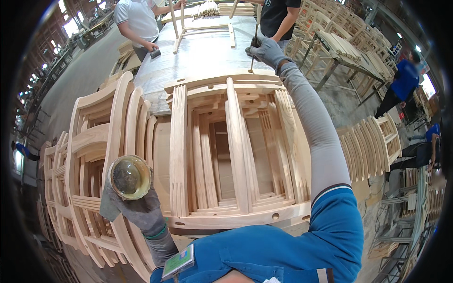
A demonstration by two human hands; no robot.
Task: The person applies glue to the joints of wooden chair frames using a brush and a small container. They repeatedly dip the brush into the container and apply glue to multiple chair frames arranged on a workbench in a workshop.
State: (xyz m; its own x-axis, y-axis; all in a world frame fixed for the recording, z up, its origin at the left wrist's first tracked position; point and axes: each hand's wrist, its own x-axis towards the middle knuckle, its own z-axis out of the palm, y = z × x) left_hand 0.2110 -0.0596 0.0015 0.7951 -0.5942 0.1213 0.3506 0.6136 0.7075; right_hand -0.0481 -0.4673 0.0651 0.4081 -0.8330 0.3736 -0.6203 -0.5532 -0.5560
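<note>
My left hand (139, 210), gloved in grey, is closed round a round cup (130, 177) holding a yellowish, glossy liquid. It is beside the near left corner of a stack of pale wooden frames (240, 214). At the far side, my gloved right hand (270, 52) grips a thin stick (251, 65), nearly upright. The stick's lower end meets the far rail (222, 87) of the top frame, at what looks like a hole. Slats and bars span between the far and near rails. More holes and slots show along the near rail.
A metal-topped table (198, 59) stretches away beyond the frames. Two people stand at its far end, one with a dark mallet (155, 54), near a partly built frame (205, 32). Chair-back frames (94, 141) lean at my left; curved frames (368, 146) stand at right.
</note>
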